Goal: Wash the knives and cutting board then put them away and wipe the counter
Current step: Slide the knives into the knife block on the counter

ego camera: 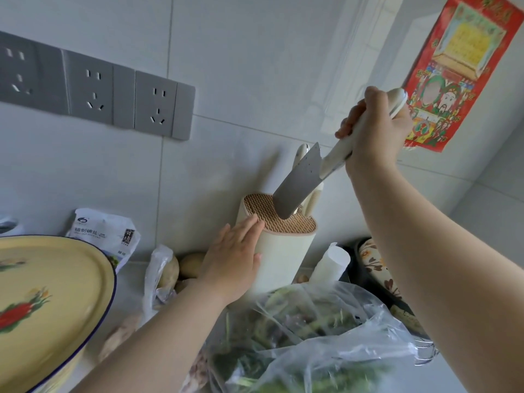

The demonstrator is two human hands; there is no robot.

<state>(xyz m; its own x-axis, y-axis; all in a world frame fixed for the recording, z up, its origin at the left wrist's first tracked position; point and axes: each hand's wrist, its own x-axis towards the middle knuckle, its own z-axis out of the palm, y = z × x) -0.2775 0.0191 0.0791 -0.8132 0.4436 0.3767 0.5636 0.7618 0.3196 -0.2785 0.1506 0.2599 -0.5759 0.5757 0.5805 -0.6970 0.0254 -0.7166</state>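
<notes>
The broad steel cleaver (297, 182) has a matt grey blade flecked with pale spots and a cream handle. The rounded plastic knife block (283, 259) is cream too, its top tan with a wavy ribbed pattern. At the left edge of the pale grey counter (130, 282), the round enamel basin (42, 293) is yellow, blue-rimmed and painted with red and green flowers. The paper wall poster (453, 72) is red with yellow and green figures. The patterned cloth (371, 259) at the right edge seems cream with brown flowers.

Found on the pale counter (127, 296): knife block (283, 259) by the wall; potatoes (191, 265) just beside at its nine o'clock, salt bag (105, 236) farther out, yellow basin (48, 293) at eight, bag of greens (312, 344) at six, paper roll (331, 263) at three.
</notes>
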